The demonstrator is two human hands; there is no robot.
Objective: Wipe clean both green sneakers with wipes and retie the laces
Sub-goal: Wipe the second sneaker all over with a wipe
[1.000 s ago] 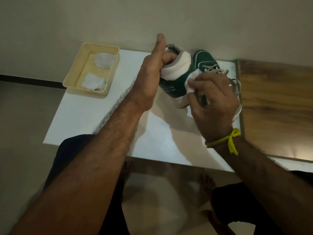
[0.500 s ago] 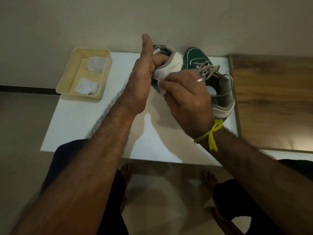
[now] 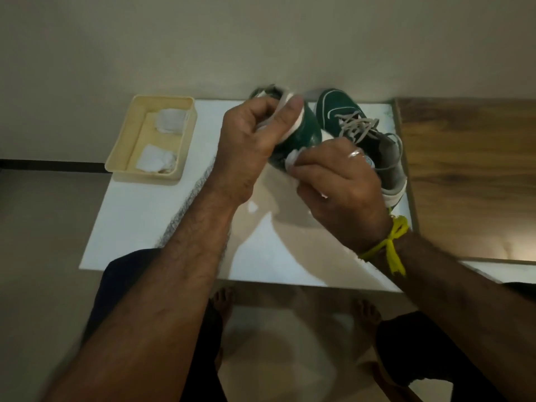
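My left thumb, upright half a second ago, has folded down onto the sole edge, and my left hand [image 3: 249, 140] now grips the lifted sneaker [image 3: 301, 132] above the white table [image 3: 139, 227], near its far edge. My right hand [image 3: 342, 184] pinches a white wipe [image 3: 293, 159] against the sneaker's green side, just below my left fingers. The second sneaker [image 3: 359, 132] stands on the table at the far right corner, laces loose, partly hidden behind my right hand. A cream tray [image 3: 121, 149] holding used wipes [image 3: 156, 161] sits at the far left corner, well apart from my hands.
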